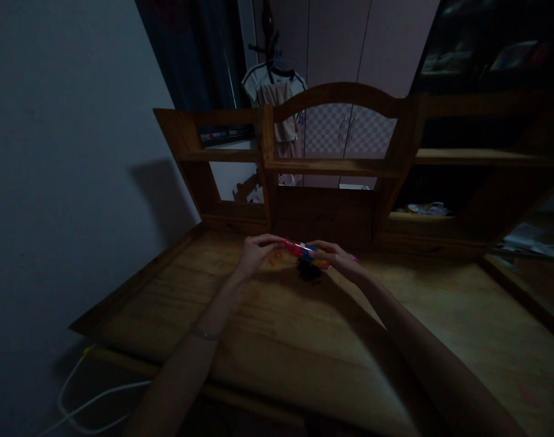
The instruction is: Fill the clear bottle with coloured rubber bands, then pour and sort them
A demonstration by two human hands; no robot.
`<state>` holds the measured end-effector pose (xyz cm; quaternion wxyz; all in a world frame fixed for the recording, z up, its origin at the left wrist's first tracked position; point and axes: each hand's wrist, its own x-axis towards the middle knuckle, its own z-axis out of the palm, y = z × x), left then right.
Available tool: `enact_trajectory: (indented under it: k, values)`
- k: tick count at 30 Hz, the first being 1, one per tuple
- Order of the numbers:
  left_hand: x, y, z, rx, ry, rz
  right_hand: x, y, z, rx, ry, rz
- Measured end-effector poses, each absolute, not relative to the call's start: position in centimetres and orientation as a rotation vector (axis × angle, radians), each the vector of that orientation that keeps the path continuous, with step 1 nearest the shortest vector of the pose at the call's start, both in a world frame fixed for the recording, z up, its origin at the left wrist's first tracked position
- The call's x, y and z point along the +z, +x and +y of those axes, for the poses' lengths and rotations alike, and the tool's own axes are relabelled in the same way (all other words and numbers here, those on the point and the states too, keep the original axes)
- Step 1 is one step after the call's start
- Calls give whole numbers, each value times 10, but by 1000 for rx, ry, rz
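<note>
Above the wooden desk I hold a shiny plastic thing [297, 247], red at one end with blue and yellow further right; its kind is too small and dim to make out. My left hand [257, 250] pinches its red end between thumb and fingers. At the other end, my right hand [338, 260] has its fingers closed round the blue and yellow part. Just below it on the desk lies a small dark heap [308, 271], like black loose bits. Thin red marks or pieces [275, 259] show beside my left hand. A pink tip [352, 257] peeks out behind my right hand.
The wooden desk [240, 315] has a raised shelf unit [336, 167] along its back. A wall [67, 152] stands at the left. White cables [99, 394] hang by the near left edge. Papers [527, 237] lie far right, and clothes hang behind the shelves.
</note>
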<state>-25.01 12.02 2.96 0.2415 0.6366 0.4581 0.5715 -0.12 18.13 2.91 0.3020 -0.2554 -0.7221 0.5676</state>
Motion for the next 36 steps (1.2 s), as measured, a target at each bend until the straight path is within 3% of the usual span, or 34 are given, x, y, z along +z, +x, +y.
enact_trajectory:
  k: [7, 13, 28, 36]
  values:
    - [31, -247, 118, 1615, 1636, 1329, 28, -4, 178, 1517, -641, -1912]
    - [31, -246, 121, 1640, 1899, 1270, 23, -5, 179, 1583, -638, -1827]
    - [39, -236, 108, 1322, 1854, 1029, 22, -8, 174, 1688, -665, -1780]
    - [37, -236, 110, 1485, 1863, 987, 24, -8, 174, 1716, -662, -1752]
